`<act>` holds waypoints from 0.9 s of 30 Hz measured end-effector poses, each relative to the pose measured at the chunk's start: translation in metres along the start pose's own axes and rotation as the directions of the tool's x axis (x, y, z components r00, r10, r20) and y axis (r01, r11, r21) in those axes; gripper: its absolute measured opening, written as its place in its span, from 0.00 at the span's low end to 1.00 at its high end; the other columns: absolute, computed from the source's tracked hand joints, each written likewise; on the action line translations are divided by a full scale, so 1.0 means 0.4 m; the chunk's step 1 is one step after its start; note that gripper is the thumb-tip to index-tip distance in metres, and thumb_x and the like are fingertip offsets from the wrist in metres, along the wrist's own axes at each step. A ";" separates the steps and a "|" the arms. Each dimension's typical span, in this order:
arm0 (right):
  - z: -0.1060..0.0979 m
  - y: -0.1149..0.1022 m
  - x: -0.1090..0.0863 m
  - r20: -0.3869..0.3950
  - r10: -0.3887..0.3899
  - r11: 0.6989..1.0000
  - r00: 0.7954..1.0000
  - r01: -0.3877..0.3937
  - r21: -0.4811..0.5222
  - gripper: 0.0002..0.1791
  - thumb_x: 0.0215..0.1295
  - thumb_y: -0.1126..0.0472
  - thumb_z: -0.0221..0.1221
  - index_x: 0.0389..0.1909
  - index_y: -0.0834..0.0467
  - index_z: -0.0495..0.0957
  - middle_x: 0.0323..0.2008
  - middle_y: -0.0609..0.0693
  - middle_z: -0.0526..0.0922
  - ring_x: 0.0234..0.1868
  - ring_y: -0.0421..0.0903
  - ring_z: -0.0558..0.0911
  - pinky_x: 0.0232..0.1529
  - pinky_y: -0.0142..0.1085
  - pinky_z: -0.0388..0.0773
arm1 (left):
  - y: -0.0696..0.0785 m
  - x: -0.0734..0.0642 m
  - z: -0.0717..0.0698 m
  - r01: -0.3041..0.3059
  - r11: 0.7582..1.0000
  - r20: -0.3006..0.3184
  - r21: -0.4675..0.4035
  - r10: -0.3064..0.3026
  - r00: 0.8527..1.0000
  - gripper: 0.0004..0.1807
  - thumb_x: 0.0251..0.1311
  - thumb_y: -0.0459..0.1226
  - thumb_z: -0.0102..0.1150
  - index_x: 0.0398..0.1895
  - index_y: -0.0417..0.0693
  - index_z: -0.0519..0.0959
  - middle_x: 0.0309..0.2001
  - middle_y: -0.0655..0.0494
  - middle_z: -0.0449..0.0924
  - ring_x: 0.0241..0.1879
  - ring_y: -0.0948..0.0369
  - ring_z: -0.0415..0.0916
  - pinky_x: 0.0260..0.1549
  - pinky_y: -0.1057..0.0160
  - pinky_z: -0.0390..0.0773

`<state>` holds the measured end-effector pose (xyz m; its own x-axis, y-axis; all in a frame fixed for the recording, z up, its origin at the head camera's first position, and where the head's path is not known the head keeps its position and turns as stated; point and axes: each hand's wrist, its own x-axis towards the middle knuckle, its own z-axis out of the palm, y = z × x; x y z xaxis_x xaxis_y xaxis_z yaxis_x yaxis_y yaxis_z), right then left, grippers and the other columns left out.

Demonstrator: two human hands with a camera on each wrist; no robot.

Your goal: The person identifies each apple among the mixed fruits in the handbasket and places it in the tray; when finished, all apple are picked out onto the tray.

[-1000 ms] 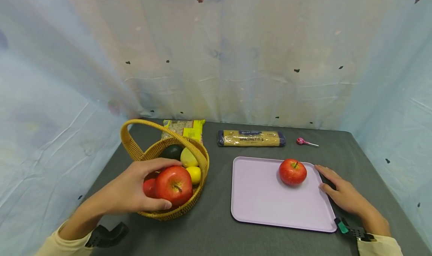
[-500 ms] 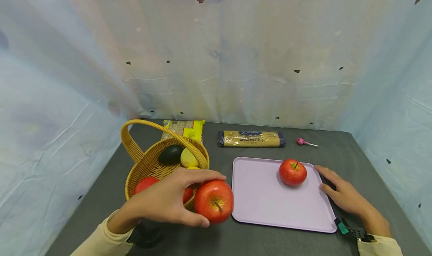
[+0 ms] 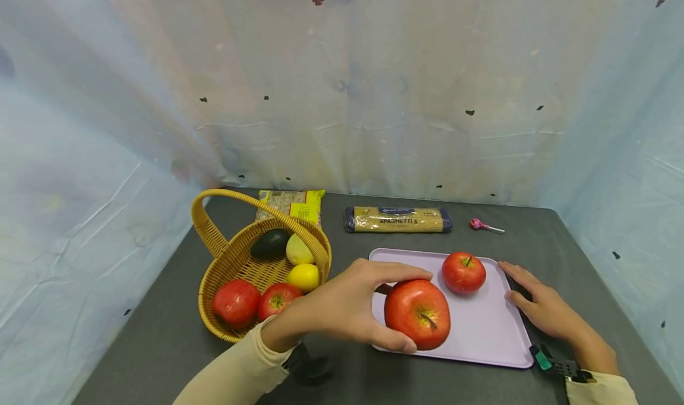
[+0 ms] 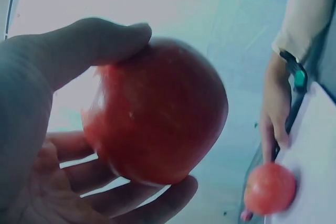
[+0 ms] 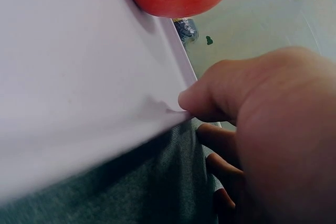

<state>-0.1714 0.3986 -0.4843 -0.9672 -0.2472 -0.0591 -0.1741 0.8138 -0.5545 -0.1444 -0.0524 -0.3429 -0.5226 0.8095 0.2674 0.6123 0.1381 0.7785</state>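
One thumb and the spread fingers of the left hand (image 3: 350, 307) clamp round a red apple (image 3: 419, 316) from opposite sides, its stem toward the head camera. The apple is off the table, in front of the lilac tray's (image 3: 481, 342) near left part in the head view (exact height: cannot tell).

Right hand (image 3: 545, 307): thumb on the tray's right rim, fingers extended and apart from the thumb, nothing clamped. On the tray, near that hand, a second apple (image 3: 464, 272).

Farther left, a wicker basket (image 3: 205, 298), handle up: two more apples (image 3: 237, 303), a yellow fruit (image 3: 303, 278), a paler greenish one (image 3: 298, 252), a dark green one (image 3: 269, 244).

Beyond, along the dark cloth's (image 3: 160, 345) far side: yellow bag (image 3: 307, 208) behind the basket, spaghetti pack (image 3: 398, 220) behind the tray, pink lollipop (image 3: 476, 223) farther right.
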 end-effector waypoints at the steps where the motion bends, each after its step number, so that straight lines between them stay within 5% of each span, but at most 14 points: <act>1: 0.000 0.000 0.000 -0.003 -0.002 1.000 1.000 0.002 0.000 0.38 0.82 0.56 0.60 0.87 0.57 0.59 0.81 0.76 0.60 0.79 0.83 0.58 0.66 0.85 0.59 | -0.001 0.015 0.007 -0.005 1.000 -0.004 -0.006 0.005 1.000 0.42 0.56 0.44 0.84 0.76 0.56 0.77 0.64 0.66 0.85 0.60 0.74 0.79 0.60 0.70 0.83; 13: 0.002 0.003 0.000 -0.019 -0.008 0.999 1.000 0.007 -0.038 0.37 0.82 0.53 0.60 0.86 0.57 0.60 0.80 0.76 0.63 0.76 0.83 0.63 0.64 0.85 0.61 | 0.020 0.168 0.090 -0.053 0.998 -0.036 0.044 0.054 0.998 0.45 0.58 0.46 0.84 0.78 0.52 0.75 0.63 0.65 0.84 0.56 0.81 0.76 0.55 0.79 0.80; 27: 0.000 -0.001 0.003 -0.011 -0.018 1.000 1.000 0.018 -0.009 0.43 0.78 0.47 0.63 0.86 0.58 0.59 0.79 0.77 0.62 0.75 0.85 0.63 0.60 0.89 0.60 | -0.026 0.237 0.188 0.035 0.997 -0.054 0.064 -0.032 0.998 0.47 0.56 0.50 0.85 0.78 0.54 0.75 0.60 0.67 0.83 0.50 0.82 0.74 0.48 0.83 0.78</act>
<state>-0.1725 0.3979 -0.4843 -0.9659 -0.2560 -0.0399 -0.1930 0.8138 -0.5482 -0.1556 0.0660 -0.3682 -0.5731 0.7728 0.2728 0.6302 0.2028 0.7495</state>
